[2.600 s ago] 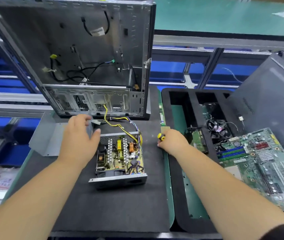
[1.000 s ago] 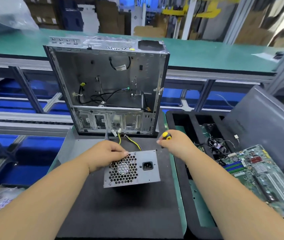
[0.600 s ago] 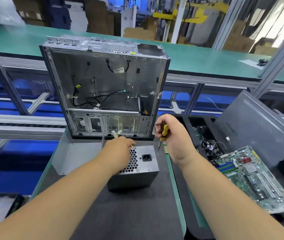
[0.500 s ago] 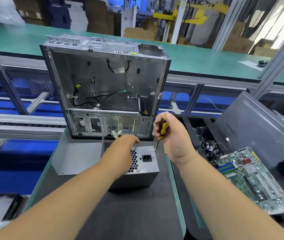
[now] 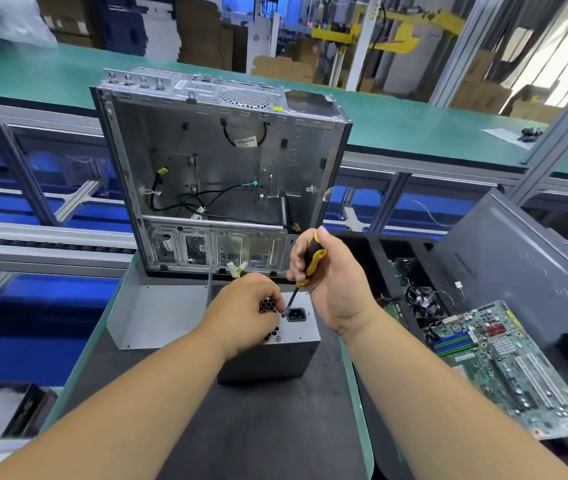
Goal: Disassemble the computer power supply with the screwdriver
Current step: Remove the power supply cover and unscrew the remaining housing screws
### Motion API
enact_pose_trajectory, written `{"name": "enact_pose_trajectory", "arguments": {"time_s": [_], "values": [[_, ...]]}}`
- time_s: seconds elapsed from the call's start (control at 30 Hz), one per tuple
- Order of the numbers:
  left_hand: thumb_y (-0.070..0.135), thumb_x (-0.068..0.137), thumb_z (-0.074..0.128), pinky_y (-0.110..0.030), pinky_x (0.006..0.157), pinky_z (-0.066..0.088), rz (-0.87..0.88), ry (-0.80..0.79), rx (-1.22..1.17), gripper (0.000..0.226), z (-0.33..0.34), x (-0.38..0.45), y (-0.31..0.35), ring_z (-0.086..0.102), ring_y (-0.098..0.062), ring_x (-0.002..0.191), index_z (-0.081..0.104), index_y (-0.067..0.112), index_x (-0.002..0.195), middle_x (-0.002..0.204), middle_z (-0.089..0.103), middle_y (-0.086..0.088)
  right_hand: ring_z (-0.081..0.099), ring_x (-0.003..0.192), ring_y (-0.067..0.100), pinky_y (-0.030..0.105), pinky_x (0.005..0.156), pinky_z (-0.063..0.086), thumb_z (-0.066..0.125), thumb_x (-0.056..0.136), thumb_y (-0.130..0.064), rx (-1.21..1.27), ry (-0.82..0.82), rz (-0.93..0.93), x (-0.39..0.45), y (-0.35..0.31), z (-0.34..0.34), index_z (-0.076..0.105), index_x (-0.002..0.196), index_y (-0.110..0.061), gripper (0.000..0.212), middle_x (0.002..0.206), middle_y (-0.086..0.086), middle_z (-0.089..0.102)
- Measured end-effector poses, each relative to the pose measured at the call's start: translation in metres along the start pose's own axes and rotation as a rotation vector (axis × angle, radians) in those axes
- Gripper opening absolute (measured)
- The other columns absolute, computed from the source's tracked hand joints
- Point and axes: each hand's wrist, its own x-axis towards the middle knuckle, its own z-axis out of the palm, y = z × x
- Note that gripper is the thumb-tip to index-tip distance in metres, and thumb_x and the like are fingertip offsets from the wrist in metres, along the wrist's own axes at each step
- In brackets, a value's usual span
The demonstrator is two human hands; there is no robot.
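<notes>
The power supply (image 5: 286, 348) is a gray metal box. It sits on a black mat (image 5: 241, 427) on the table (image 5: 362, 410), right in front of the person. Its top face has round holes and a black plug socket (image 5: 296, 314).

The left hand (image 5: 244, 313) rests on top of the box, over the holes. Its fingers are curled and press down near the socket. I cannot tell if it pinches anything.

The right hand (image 5: 327, 271) holds the screwdriver (image 5: 305, 271) tight in a fist. The handle is yellow and black. The thin metal tip points down and touches the box just left of the socket.

Behind the box stands a big open computer case (image 5: 220, 168) with black wires inside. A bent gray metal cover (image 5: 154, 317) lies to the left of the box. A green circuit board (image 5: 504, 368) lies well off to the right, beside a small black fan (image 5: 423, 301) and a dark gray panel (image 5: 518, 265).
</notes>
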Motion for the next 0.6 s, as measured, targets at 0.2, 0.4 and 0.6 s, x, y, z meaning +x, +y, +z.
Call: {"name": "enact_pose_trajectory", "arguments": {"time_s": [0.2,0.4,0.6], "values": [[0.03,0.056,0.062,-0.036,0.094,0.045,-0.019,-0.061,0.013,0.024,-0.0032,0.002,-0.0003,0.051,-0.009,0.106,0.063,0.037,0.079,0.104,0.054,0.018,0.034,0.057,0.016,0.03,0.062,0.034,0.041,0.096,-0.034,-0.045,0.012,0.008,0.0008,0.0,0.0056,0.049,0.074,-0.008,0.035,0.063,0.002,0.042],[0.035,0.057,0.058,-0.034,0.093,0.045,-0.016,-0.071,0.043,0.02,-0.0032,0.0022,-0.0006,0.05,-0.009,0.105,0.054,0.041,0.075,0.103,0.053,0.019,0.033,0.056,0.017,0.032,0.064,0.031,0.033,0.105,-0.026,-0.047,0.018,0.009,0.0006,-0.0016,0.008,0.048,0.074,-0.007,0.039,0.063,0.003,0.04],[0.037,0.066,0.068,-0.034,0.094,0.045,-0.005,-0.044,0.098,0.02,0.0003,0.0015,-0.0012,0.05,-0.009,0.105,0.05,0.043,0.073,0.103,0.052,0.02,0.029,0.055,0.017,0.031,0.059,0.028,0.04,0.092,-0.042,-0.039,-0.027,0.036,0.0055,-0.0009,0.0087,0.05,0.073,-0.008,0.04,0.062,0.005,0.039]]}}
